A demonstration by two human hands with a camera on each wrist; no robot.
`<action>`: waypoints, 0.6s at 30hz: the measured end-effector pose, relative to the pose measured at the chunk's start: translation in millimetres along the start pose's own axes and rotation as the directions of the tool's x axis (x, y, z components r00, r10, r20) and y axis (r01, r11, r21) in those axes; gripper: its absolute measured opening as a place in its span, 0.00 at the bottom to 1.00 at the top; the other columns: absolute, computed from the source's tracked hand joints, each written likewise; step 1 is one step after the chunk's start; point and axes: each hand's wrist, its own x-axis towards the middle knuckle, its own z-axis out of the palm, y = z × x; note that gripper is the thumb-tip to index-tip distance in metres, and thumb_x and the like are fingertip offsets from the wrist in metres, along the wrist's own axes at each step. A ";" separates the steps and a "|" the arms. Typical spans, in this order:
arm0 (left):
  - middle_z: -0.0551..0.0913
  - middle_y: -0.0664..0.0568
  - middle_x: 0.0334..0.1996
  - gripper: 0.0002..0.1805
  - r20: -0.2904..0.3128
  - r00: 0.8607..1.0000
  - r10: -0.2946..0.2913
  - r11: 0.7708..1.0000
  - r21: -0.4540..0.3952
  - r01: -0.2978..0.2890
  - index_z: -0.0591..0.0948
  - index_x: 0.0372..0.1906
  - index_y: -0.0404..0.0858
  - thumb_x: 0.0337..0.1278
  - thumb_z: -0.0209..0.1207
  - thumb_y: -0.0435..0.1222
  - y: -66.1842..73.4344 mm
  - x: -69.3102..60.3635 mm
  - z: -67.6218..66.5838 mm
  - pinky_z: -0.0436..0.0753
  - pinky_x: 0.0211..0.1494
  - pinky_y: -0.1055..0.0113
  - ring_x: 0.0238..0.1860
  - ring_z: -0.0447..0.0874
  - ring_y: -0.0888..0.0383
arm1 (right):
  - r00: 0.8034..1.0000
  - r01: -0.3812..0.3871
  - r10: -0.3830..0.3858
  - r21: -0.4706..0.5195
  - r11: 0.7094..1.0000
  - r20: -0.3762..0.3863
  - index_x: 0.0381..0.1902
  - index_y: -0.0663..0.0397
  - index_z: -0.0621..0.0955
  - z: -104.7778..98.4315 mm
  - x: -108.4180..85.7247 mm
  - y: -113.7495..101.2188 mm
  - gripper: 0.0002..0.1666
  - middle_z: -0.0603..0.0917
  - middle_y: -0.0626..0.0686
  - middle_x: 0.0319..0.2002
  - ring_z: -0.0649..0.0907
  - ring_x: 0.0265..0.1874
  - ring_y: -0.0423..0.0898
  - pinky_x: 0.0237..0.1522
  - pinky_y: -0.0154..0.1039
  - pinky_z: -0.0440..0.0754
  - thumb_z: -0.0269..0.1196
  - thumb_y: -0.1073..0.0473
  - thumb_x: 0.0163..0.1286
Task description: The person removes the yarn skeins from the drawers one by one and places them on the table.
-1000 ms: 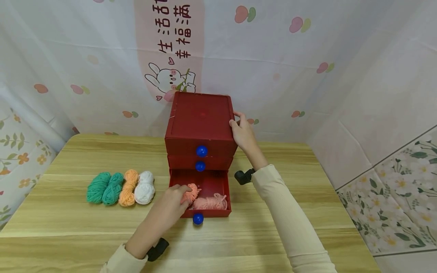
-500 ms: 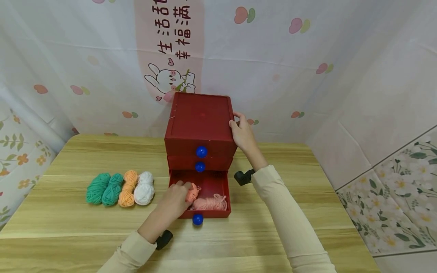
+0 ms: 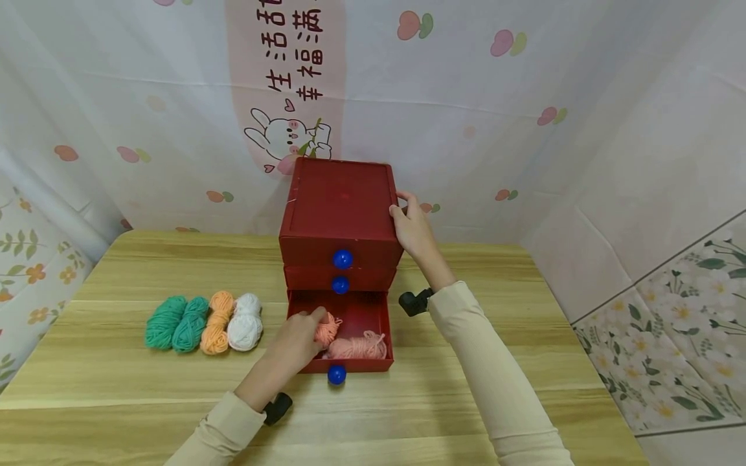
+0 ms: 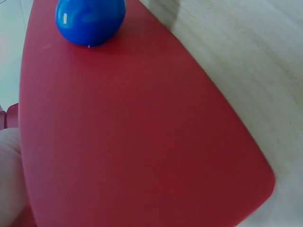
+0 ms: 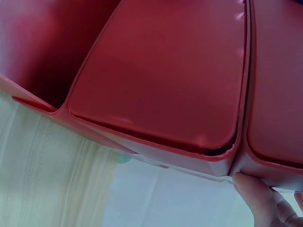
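A red cabinet [image 3: 344,207] of stacked drawers with blue ball knobs stands at the table's back. Its bottom drawer [image 3: 381,317] is pulled out. My left hand [image 3: 297,340] reaches over the drawer's left side and holds a coral yarn skein [image 3: 327,329], fingers partly hiding it. A pink yarn skein [image 3: 358,347] lies beside it along the drawer's front. In the left wrist view the drawer front [image 4: 142,123] and its blue knob [image 4: 90,21] cover most of the picture. My right hand [image 3: 415,226] rests against the cabinet's upper right side, thumb at the top edge.
Left of the cabinet, several yarn skeins lie in a row on the wooden table [image 3: 116,375]: green skeins [image 3: 190,325], an orange skein [image 3: 218,322] and a white skein [image 3: 245,323]. A patterned curtain [image 3: 454,129] hangs behind the cabinet.
My left hand has shifted slightly left within the drawer, and the coral skein has moved a little left and up with it. My right hand stays at the cabinet's side.
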 end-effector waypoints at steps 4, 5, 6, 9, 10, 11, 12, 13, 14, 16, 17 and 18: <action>0.79 0.46 0.26 0.18 -0.001 1.000 -0.018 0.998 -0.054 0.018 0.76 0.38 0.40 0.39 0.69 0.28 -1.9 0.0 0.2 0.73 0.25 0.65 0.27 0.75 0.53 | 1.000 0.002 -0.002 0.000 1.000 0.002 0.70 0.49 0.57 0.0 -0.2 -0.1 0.28 0.75 0.59 0.47 0.78 0.42 0.53 0.45 0.49 0.76 0.42 0.51 0.74; 0.79 0.46 0.26 0.18 0.001 1.000 -0.028 0.997 -0.075 0.029 0.76 0.39 0.41 0.40 0.69 0.28 -2.4 -0.2 -0.1 0.72 0.25 0.66 0.27 0.74 0.54 | 1.000 0.001 -0.001 -0.001 1.000 0.002 0.70 0.49 0.57 0.0 -0.2 -0.1 0.28 0.75 0.58 0.47 0.78 0.42 0.53 0.45 0.49 0.76 0.42 0.51 0.74; 0.78 0.48 0.25 0.18 0.003 0.999 -0.039 0.994 -0.100 0.039 0.77 0.39 0.41 0.40 0.68 0.28 -3.0 -0.4 -0.4 0.70 0.24 0.67 0.25 0.72 0.55 | 1.000 0.000 0.000 -0.001 1.000 0.003 0.70 0.49 0.57 0.0 -0.4 -0.1 0.28 0.75 0.58 0.47 0.78 0.42 0.53 0.45 0.49 0.76 0.42 0.51 0.74; 0.72 0.52 0.19 0.18 0.000 0.998 -0.067 0.982 -0.179 0.066 0.77 0.41 0.42 0.40 0.67 0.28 -4.5 -0.8 -3.3 0.65 0.22 0.69 0.21 0.67 0.57 | 1.000 -0.002 0.002 0.001 1.000 0.004 0.70 0.49 0.57 0.2 -0.7 -0.4 0.28 0.75 0.59 0.47 0.78 0.43 0.53 0.46 0.49 0.76 0.42 0.51 0.74; 0.70 0.53 0.17 0.19 -0.005 0.997 -0.073 0.977 -0.203 0.070 0.77 0.41 0.42 0.40 0.67 0.28 -4.9 -1.2 -4.9 0.63 0.21 0.70 0.19 0.65 0.58 | 1.000 -0.002 0.002 -0.001 1.000 0.004 0.70 0.49 0.57 0.1 -1.0 -0.6 0.28 0.75 0.59 0.48 0.78 0.43 0.53 0.46 0.49 0.76 0.42 0.51 0.74; 0.67 0.54 0.15 0.19 -0.007 0.997 -0.079 0.971 -0.228 0.075 0.77 0.42 0.42 0.40 0.67 0.28 -5.2 -2.0 -7.1 0.62 0.20 0.71 0.18 0.62 0.59 | 1.000 -0.002 0.002 -0.003 1.000 0.003 0.70 0.49 0.57 0.1 -1.1 -0.7 0.28 0.75 0.59 0.48 0.78 0.43 0.53 0.46 0.49 0.76 0.42 0.51 0.74; 0.65 0.55 0.14 0.19 -0.011 0.997 -0.081 0.965 -0.251 0.076 0.78 0.42 0.42 0.41 0.67 0.28 -5.5 -2.7 -9.5 0.60 0.20 0.71 0.17 0.61 0.60 | 1.000 -0.002 0.002 -0.004 1.000 0.002 0.70 0.49 0.57 0.1 -1.2 -0.9 0.28 0.75 0.59 0.48 0.78 0.43 0.53 0.46 0.49 0.76 0.42 0.51 0.74; 0.64 0.55 0.14 0.18 -0.014 0.996 -0.083 0.959 -0.273 0.076 0.78 0.43 0.41 0.42 0.66 0.28 -5.8 -3.8 -12.3 0.60 0.19 0.72 0.16 0.60 0.61 | 1.000 -0.001 0.001 -0.004 1.000 0.001 0.70 0.49 0.57 0.0 -1.3 -1.0 0.28 0.75 0.59 0.48 0.78 0.43 0.53 0.46 0.49 0.76 0.42 0.51 0.74; 0.65 0.55 0.15 0.18 -0.019 0.996 -0.085 0.953 -0.293 0.076 0.77 0.43 0.41 0.43 0.66 0.28 -6.1 -5.3 -15.2 0.59 0.18 0.73 0.15 0.59 0.61 | 1.000 -0.002 0.002 -0.004 1.000 0.000 0.70 0.48 0.57 0.0 -1.3 -1.0 0.28 0.75 0.59 0.47 0.78 0.43 0.53 0.46 0.49 0.76 0.42 0.51 0.74; 0.69 0.54 0.17 0.17 -0.033 0.996 -0.082 0.941 -0.331 0.067 0.78 0.44 0.41 0.45 0.65 0.29 -7.7 -8.6 -21.4 0.60 0.17 0.74 0.14 0.59 0.63 | 1.000 0.001 -0.001 -0.005 1.000 -0.002 0.70 0.49 0.57 0.1 -1.0 -0.5 0.28 0.75 0.59 0.47 0.78 0.43 0.53 0.45 0.49 0.76 0.42 0.51 0.74; 0.71 0.54 0.18 0.17 -0.040 0.996 -0.083 0.935 -0.348 0.064 0.78 0.44 0.42 0.46 0.64 0.29 -8.7 -10.6 -24.9 0.60 0.17 0.74 0.13 0.59 0.63 | 1.000 0.002 -0.002 -0.004 1.000 -0.003 0.70 0.49 0.57 0.1 -0.8 -0.2 0.28 0.75 0.59 0.47 0.78 0.43 0.54 0.45 0.49 0.76 0.42 0.51 0.74; 0.73 0.53 0.20 0.17 -0.051 0.996 -0.080 0.931 -0.361 0.056 0.78 0.44 0.41 0.47 0.64 0.29 -10.3 -12.6 -28.2 0.61 0.17 0.74 0.14 0.60 0.63 | 1.000 0.004 -0.004 -0.003 1.000 -0.004 0.70 0.49 0.58 0.1 -0.6 0.1 0.28 0.75 0.59 0.47 0.78 0.42 0.54 0.45 0.49 0.76 0.42 0.51 0.74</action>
